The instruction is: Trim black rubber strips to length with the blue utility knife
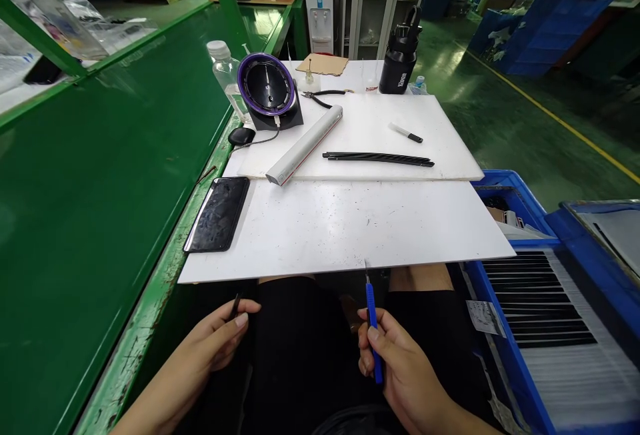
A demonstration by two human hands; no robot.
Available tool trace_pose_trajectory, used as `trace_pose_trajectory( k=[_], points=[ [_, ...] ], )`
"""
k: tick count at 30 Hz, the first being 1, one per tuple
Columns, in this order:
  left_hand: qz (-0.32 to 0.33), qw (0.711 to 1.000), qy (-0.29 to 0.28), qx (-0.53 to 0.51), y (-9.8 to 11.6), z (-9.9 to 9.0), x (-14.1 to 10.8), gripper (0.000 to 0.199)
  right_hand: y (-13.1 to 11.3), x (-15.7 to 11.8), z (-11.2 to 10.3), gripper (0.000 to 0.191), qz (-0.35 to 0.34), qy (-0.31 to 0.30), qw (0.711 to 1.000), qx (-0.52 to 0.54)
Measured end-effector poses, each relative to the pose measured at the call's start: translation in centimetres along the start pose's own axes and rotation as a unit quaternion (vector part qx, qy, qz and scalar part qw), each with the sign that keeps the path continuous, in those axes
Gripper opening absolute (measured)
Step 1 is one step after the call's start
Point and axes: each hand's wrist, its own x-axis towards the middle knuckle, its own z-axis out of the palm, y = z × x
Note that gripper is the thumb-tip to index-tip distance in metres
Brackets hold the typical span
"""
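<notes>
Blue knife [373,328] stands upright in the closed right hand [400,368], below the counter [345,228] edge. The left hand [220,338] pinches a small black piece [236,304]. At right, a blue bin [520,368] holds black strips [540,302] in rows; behind it another bin [500,185] holds small parts, unclear.

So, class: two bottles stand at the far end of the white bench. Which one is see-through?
The clear plastic bottle with the white cap, far left beside the purple-rimmed round device. The other, the black bottle, is opaque with a handle.
</notes>
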Motion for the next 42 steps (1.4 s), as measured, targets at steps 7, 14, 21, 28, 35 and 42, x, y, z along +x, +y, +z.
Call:
trace_pose_trajectory(
  k=[7,14,21,28,35,42],
  points=[
    [0.003,1.0,0.004,-0.002,-0.1,0.1,0.3,0.053,2.0,0.9,-3.1,0.028,-0.056,0.005,0.998,-0.015],
    [-0.011,1.0,0.003,0.009,0.0,0.2,0.4,0.056,3.1,2.8,-6.4,0.029,-0.109,0.008,0.968,-0.227],
    [0.022,0.969,-0.044,0.241,-0.4,2.4,0.8,0.062,-0.9,4.9,-7.4,0.025,-0.249,-0.088,0.834,-0.484],
    [0.029,0.96,-0.089,0.266,-1.4,4.5,2.2,0.089,-3.4,6.2,-9.3,0.032,-0.301,-0.086,0.793,-0.523],
    [0.047,0.956,0.011,0.291,-1.1,7.3,2.8,0.102,-3.7,6.0,-10.8,0.03,-0.35,-0.065,0.782,-0.512],
    [0.068,0.908,-0.087,0.404,-0.4,8.2,3.0,0.048,-3.1,5.6,-11.1,0.027,-0.377,-0.03,0.789,-0.484]
  ],
)
